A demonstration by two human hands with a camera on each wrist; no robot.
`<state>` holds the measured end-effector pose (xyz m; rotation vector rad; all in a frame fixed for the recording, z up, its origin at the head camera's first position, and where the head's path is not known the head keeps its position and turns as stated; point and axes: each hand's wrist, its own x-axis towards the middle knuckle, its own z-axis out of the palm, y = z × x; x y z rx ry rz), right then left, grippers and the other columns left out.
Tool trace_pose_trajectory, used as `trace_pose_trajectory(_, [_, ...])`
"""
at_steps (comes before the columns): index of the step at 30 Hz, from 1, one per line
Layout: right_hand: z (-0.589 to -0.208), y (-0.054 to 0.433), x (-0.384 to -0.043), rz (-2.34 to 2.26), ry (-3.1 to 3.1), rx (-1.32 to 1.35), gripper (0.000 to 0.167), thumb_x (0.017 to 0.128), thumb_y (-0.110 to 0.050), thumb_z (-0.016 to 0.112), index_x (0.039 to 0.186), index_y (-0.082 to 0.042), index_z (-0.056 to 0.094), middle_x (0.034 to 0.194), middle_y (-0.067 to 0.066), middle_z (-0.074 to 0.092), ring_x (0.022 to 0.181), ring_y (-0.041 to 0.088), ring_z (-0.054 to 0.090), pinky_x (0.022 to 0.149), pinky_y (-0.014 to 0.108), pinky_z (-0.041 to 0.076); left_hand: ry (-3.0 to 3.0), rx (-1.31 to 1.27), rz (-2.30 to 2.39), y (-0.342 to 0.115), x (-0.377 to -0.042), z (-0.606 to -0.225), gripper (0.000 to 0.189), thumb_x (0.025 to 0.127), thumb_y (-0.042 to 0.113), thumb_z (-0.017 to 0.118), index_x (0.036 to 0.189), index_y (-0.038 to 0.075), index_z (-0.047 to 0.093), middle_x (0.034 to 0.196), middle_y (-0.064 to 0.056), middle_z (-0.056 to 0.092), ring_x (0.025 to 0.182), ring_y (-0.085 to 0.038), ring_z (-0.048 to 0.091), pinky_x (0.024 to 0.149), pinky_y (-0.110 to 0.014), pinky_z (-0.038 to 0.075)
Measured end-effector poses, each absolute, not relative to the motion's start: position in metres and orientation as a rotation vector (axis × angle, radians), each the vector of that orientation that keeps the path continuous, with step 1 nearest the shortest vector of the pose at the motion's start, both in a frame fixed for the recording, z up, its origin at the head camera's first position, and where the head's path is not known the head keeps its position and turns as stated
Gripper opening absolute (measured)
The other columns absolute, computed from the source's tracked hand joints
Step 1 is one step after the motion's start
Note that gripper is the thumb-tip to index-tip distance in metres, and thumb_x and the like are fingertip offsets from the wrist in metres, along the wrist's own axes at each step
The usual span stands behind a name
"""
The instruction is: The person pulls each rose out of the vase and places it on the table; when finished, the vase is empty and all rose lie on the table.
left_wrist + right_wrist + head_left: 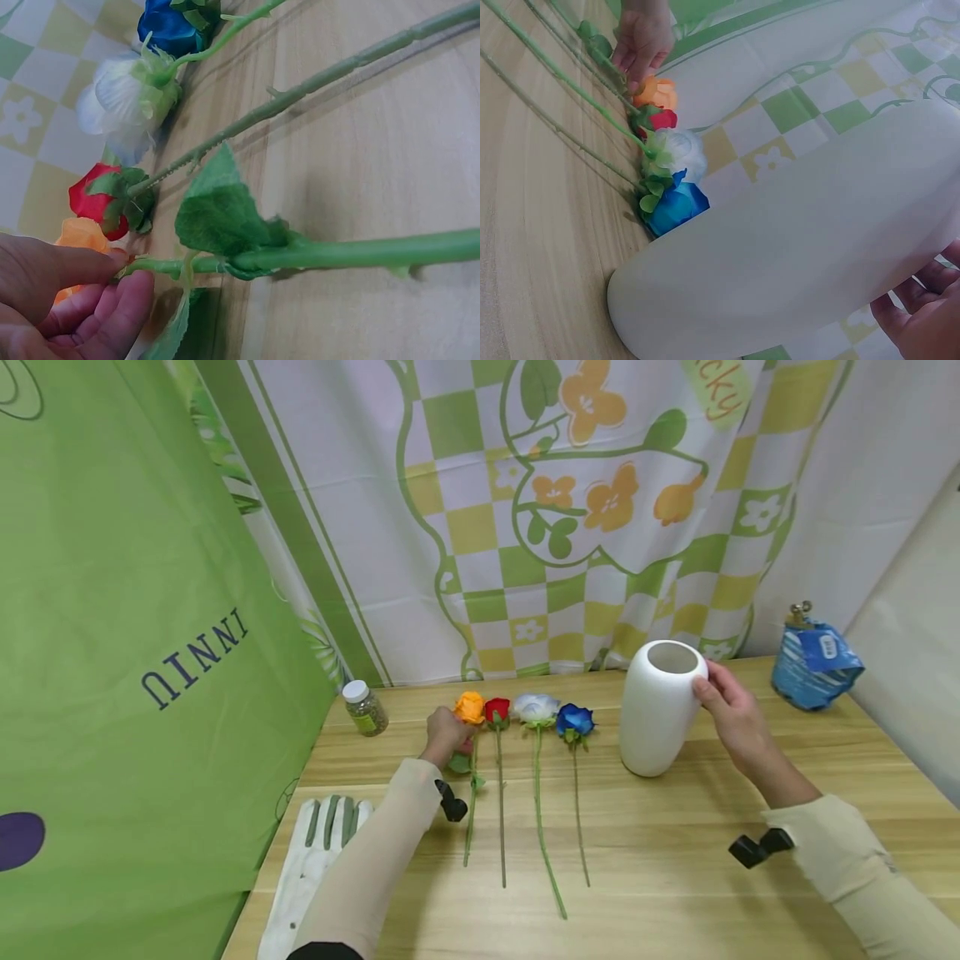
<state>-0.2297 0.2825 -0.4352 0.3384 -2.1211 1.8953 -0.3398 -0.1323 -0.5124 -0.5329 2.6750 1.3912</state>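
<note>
My left hand (pixel 444 733) pinches the stem of an orange artificial rose (pixel 469 706) just under its bloom; leaves on that stem show close up in the left wrist view. To its right lie a red rose (pixel 497 710), a white rose (pixel 534 707) and a blue rose (pixel 575 720), side by side, blooms toward the curtain. A tall white vase (pixel 654 718) stands on the table right of the blue rose. My right hand (pixel 738 718) holds the vase near its rim from the right, thumb on the near side; some fingers are partly hidden behind it.
A small lidded jar (pixel 365 708) stands at the table's back left. A white glove with grey-green fingers (pixel 300 868) lies at the left edge, partly under my left sleeve. A blue packet (pixel 816 664) sits at the back right. The patterned curtain (pixel 540 602) hangs behind the table (pixel 660 877).
</note>
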Motion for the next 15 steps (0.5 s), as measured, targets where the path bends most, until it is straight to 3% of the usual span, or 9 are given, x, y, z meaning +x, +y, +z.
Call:
trace_pose_trajectory(8, [-0.434, 0.282, -0.229, 1.913, -2.118, 0.347, 0.041, 0.107, -0.017, 0.047, 0.146, -0.006, 0.045, 0.118, -0.026, 0.057, 0.109, -0.012, 0.051, 0.088, 0.003, 0.040, 2.614, -0.556, 1.465, -0.137, -0.337, -0.514, 0.030, 0.070, 0.000, 0.086, 0.073, 0.003, 0.057, 0.055, -0.009, 0.062, 0.035, -0.013, 0.059, 0.040, -0.027, 0.055])
trace_pose_trajectory(15, [-0.435, 0.284, -0.230, 1.901, -2.132, 0.333, 0.042, 0.107, -0.018, 0.047, 0.146, -0.004, 0.044, 0.117, -0.027, 0.057, 0.109, -0.013, 0.051, 0.088, 0.003, 0.040, 2.606, -0.431, 1.493, -0.144, -0.329, -0.515, 0.022, 0.077, 0.003, 0.081, 0.074, 0.006, 0.059, 0.053, -0.004, 0.061, 0.037, -0.013, 0.061, 0.041, -0.026, 0.055])
